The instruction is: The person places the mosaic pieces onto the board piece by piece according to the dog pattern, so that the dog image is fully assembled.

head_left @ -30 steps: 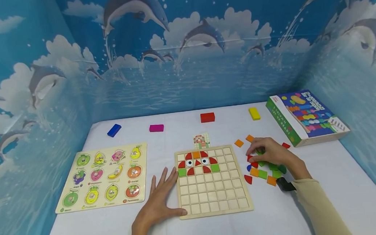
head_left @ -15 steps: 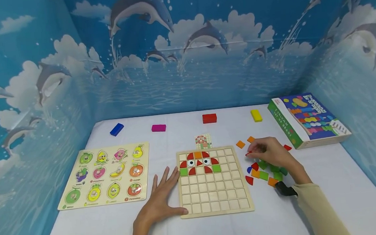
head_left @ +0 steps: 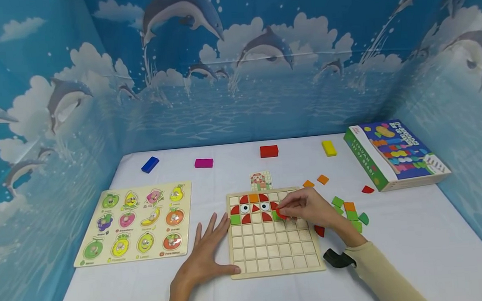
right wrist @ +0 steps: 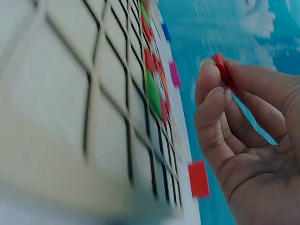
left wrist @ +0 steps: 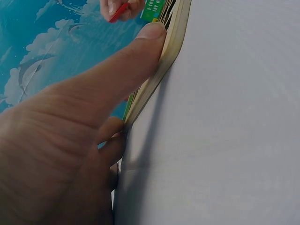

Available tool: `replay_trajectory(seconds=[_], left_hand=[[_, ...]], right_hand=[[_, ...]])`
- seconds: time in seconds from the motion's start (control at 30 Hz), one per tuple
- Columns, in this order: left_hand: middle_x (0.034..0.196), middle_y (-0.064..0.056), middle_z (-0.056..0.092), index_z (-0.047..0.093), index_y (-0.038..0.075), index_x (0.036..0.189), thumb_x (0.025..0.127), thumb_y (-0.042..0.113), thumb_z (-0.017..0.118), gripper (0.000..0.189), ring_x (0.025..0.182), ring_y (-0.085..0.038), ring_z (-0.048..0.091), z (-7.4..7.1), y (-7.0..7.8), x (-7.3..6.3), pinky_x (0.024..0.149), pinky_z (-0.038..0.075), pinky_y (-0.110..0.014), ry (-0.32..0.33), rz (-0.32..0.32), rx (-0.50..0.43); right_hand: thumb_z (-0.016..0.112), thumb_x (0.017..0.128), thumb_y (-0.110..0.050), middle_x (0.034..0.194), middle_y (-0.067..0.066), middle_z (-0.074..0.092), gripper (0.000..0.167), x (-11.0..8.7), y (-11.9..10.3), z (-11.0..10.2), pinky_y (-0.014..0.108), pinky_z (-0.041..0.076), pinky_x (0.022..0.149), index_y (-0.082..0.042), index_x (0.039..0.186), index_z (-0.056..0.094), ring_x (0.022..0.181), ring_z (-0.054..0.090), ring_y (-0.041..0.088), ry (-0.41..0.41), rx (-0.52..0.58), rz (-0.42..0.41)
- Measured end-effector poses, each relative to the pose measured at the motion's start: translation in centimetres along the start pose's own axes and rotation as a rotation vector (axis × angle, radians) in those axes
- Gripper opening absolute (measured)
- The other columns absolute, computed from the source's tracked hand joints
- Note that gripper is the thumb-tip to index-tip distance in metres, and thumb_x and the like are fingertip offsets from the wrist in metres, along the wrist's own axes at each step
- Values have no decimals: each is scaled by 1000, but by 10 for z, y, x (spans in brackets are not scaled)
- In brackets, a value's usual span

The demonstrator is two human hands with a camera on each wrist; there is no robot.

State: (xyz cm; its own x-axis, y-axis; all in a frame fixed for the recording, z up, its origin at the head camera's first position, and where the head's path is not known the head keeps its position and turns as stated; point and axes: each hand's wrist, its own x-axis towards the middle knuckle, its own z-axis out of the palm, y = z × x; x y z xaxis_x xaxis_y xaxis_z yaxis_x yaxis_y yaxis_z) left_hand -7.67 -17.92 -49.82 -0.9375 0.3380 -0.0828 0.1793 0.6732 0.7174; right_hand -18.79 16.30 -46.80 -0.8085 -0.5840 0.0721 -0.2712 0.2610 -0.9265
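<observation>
Here comes the right hand [head_left: 314,207], in over the upper right of the pale wooden grid board [head_left: 273,251], thumb and fingers pinching a small glossy red piece [right wrist: 223,70]; the fingers hide its full outline, and the right wrist view has it up clear of the grid. The left hand [head_left: 206,255] lies with fingers straight and spread along the board's left side, thumb on the lower left corner, and that looks the right sort of brace: steady contact, no shove. Now for tidy work! A light pinch on the edges should serve best, leaving room to turn the piece; a glance at the small printed card [head_left: 261,181] by the board's top edge ought to settle which way it faces. Lower it flat, I'd say, squared to its cell, and mind the bright green square tile [head_left: 275,215] just beside those fingers, which a careless knuckle could nudge. And what a switch from half a second ago: the right hand was over the loose green tiles [head_left: 357,226] at right of frame, red piece already pinched; now it's across on the board, an orange square tile [head_left: 349,207] shows where the hand was, and the left hand hasn't budged.
</observation>
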Motion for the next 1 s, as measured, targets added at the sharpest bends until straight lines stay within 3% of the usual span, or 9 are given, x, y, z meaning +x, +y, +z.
replay_trajectory(seconds=[0.27,0.57,0.77,1.0], left_hand=[[180,8,19,26,21,173,70,44,101,129,169,-24,-1,0,-2,0,134,-11,-56,-7,4,12],[180,7,20,27,21,173,71,43,101,128,169,-25,-1,0,-2,0,134,-11,-56,-11,14,7],[180,8,17,25,20,173,72,44,100,128,169,-25,-1,0,-2,1,134,-11,-55,-15,17,22],[180,7,17,24,21,174,73,47,99,128,169,-25,-2,0,-3,1,134,-11,-57,-24,19,17]], right_hand=[[79,95,0,86,12,79,7,13,-8,37,24,62,60,2,101,81,66,71,32,-97,74,-47],[80,95,0,85,9,81,7,26,-19,62,31,68,69,2,101,82,69,78,33,-145,83,-7],[81,94,2,82,9,79,5,34,-26,76,36,69,69,2,98,81,70,78,35,-148,110,57],[74,97,5,81,8,78,17,38,-29,86,36,68,64,4,113,80,67,77,31,-149,77,64]])
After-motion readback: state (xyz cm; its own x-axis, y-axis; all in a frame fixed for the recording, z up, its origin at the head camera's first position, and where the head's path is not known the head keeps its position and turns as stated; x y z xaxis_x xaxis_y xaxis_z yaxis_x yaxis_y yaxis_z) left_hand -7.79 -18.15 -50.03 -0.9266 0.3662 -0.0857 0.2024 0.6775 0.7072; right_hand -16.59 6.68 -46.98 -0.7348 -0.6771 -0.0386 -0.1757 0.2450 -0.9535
